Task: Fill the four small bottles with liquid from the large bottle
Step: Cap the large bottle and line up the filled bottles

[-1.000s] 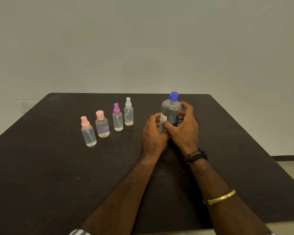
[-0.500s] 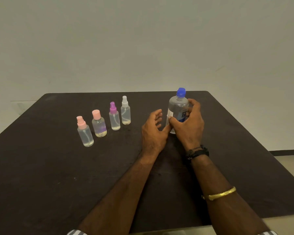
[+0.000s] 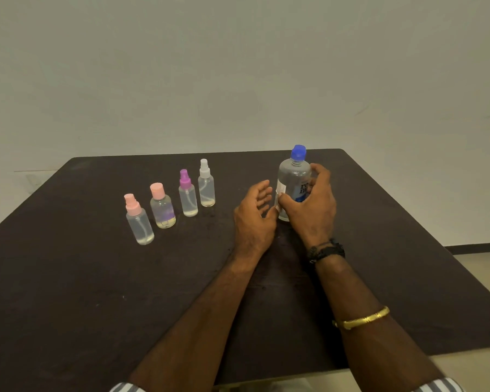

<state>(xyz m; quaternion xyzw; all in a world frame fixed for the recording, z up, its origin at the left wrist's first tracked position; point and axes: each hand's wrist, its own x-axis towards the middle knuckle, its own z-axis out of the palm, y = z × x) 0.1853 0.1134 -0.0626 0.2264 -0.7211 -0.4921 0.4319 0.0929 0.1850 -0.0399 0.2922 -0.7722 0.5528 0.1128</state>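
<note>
The large clear bottle (image 3: 293, 176) with a blue cap stands upright on the dark table (image 3: 68, 292), right of centre. My right hand (image 3: 311, 210) is wrapped around its lower body. My left hand (image 3: 253, 219) rests beside it on the left, fingers spread, holding nothing. Left of the hands, a slanted row of small capped bottles stands upright: a white-capped spray bottle (image 3: 207, 185), a purple-capped spray bottle (image 3: 188, 195), a pink flat-capped bottle (image 3: 161, 207) and a pink-capped spray bottle (image 3: 137, 220). Each looks clear, with a little liquid at its bottom.
A plain pale wall stands behind the table's far edge. The table's right edge drops to a light floor (image 3: 481, 278) with a dark skirting. My right forearm wears a black wristband and a gold bangle.
My left hand has let go of the large bottle and opened. My right hand has shifted the bottle to the right and slightly farther away.
</note>
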